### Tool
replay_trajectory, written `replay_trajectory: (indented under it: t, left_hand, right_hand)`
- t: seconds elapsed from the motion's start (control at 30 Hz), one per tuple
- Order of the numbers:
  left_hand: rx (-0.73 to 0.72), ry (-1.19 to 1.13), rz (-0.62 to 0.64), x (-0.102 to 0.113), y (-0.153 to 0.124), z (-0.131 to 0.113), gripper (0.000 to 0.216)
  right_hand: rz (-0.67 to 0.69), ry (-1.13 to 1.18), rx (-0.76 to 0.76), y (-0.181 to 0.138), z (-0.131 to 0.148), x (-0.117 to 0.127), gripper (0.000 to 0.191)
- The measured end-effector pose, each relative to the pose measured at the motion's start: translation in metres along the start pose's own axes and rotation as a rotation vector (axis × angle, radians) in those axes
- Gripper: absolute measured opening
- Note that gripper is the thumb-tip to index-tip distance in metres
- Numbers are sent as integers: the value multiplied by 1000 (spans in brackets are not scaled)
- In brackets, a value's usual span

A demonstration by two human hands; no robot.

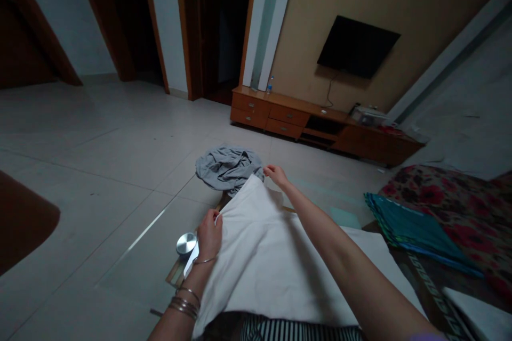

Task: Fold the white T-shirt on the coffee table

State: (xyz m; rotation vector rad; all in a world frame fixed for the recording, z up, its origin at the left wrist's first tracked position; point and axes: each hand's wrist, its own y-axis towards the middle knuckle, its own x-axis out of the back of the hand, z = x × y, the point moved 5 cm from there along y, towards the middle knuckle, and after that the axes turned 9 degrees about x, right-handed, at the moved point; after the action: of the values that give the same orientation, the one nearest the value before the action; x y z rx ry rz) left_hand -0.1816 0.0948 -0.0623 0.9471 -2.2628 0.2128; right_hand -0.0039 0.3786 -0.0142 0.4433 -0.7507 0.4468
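Where fingers [216, 219] pinch: white cloth [264, 256] edge.

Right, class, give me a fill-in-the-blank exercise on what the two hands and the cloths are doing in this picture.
1. Both hands grip a ____ cloth by its edge.
2. The left hand wears metal ____ at the wrist.
3. Beyond the right hand lies a crumpled ____ garment.
4. Folded on the floral cover is a ____ cloth.

Missing words: white; bangles; grey; teal
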Motion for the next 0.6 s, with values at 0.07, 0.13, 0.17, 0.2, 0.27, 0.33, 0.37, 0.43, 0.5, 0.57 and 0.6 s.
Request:
replay_trajectory:
  t: [0.07,0.13,0.17,0.2,0.27,0.33,0.37,0.43,0.5,0.57,0.6]
  left_hand:
    - [-7,49,14,0,2,-1,15]
    - [-28,98,37,-1,4,-4,16]
    - [-41,125,50,-2,6,-5,16]
    - [-51,154,65,-2,7,-8,16]
    - [-68,227,99,-2,7,-12,15]
    - [-88,319,133,0,5,-16,16]
    - [-97,370,149,3,2,-17,17]
    - [-104,492,170,10,-3,-19,21]
    - [-113,638,174,17,-6,-26,27]
    - [-177,776,131,19,-5,-46,29]
    - [-235,820,107,16,-4,-61,28]
  right_hand:
    - [39,-4,-67,-29,-21,22,27]
    - [93,-16,-123,-68,-39,40,28]
    - [118,-20,-139,-89,-46,46,27]
    - [141,-16,-149,-111,-51,51,25]
    - [166,-35,-124,-150,-57,57,18]
    - [148,-140,-62,-182,-58,64,22]
    - [127,-216,-32,-194,-59,68,26]
    - [84,-354,1,-213,-62,76,30]
    - [63,-403,1,-223,-67,81,30]
    - [48,-417,19,-228,-70,85,29]
    - [40,-419,33,-229,-70,87,28]
